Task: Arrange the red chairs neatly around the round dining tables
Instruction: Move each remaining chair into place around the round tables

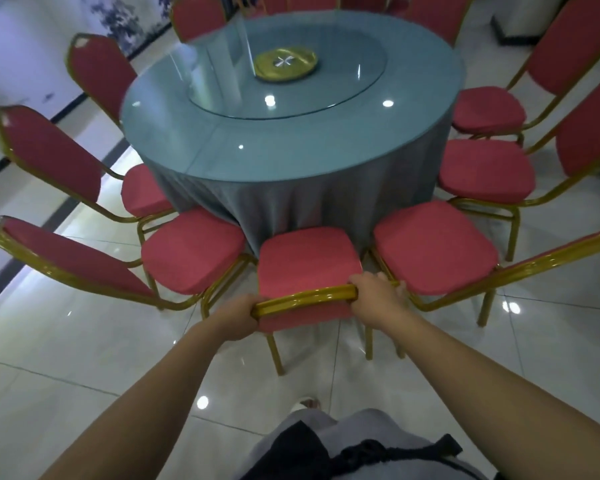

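- The floor is glossy pale tile with lamp reflections. One foot shows at near centre.
- The left hand is clamped on the left end of the gold top rail of the chair, fingers curled round the tube.
- The right hand is clamped on the right end of the same rail, fingers curled over it.
- The chair has a red seat and a gold frame. It stands straight ahead of the person at the near side of the table, and the front edge of its seat meets the hanging cloth.
- The left chair stands just beside it, with its back leaning out to the left.
- The right chair stands just beside it. Whether its frame touches the right hand cannot be told.
- More red chairs ring the table: two further on the left, two on the right, and others at the far side cut off by the picture edge.
- The table is round, with a grey-blue cloth and a glass top.
- A glass turntable lies at the table's centre, with a gold disc at its middle.
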Motion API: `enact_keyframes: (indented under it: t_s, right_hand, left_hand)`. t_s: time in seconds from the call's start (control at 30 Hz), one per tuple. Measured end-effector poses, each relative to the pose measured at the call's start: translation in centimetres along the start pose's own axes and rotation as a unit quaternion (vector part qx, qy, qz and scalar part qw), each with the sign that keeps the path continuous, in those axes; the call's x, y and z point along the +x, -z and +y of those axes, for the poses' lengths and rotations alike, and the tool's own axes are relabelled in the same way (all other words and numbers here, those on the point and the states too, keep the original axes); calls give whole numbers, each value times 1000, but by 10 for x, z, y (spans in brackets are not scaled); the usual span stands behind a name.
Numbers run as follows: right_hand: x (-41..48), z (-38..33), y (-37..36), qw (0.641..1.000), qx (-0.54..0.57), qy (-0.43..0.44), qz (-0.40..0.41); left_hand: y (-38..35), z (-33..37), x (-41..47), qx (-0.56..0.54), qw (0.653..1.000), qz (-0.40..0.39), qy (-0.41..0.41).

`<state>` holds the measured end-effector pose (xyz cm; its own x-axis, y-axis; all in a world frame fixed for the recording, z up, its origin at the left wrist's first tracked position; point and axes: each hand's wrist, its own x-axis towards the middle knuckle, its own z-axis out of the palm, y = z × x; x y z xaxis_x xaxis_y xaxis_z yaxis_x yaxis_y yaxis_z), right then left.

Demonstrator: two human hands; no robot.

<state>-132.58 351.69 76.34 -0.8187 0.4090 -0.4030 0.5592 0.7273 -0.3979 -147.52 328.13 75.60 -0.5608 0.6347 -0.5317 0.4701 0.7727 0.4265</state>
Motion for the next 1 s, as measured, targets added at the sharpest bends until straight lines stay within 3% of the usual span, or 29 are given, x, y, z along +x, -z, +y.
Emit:
enact_keyframes:
  t_s: [0.17, 0.4, 0.6, 0.9, 1.0]
  right_hand:
    - [-41, 55, 12, 992, 93, 73, 43]
    - [-124, 176, 47, 977, 178, -27, 112]
    - [-175, 257, 80, 964, 161, -94, 188]
    - [-146, 330, 146, 949, 177, -96, 242]
    - [-112, 356, 171, 953, 150, -104, 240]
  left_hand:
    - [-2, 38, -4, -7, 1000, 5, -28]
    - [-23, 191, 21, 101, 984, 14, -144]
    - [-74, 309, 51, 51, 970, -28, -235]
    - [-117, 390, 128, 26, 972, -54, -228]
    - [-127, 414, 170, 55, 968, -111, -216]
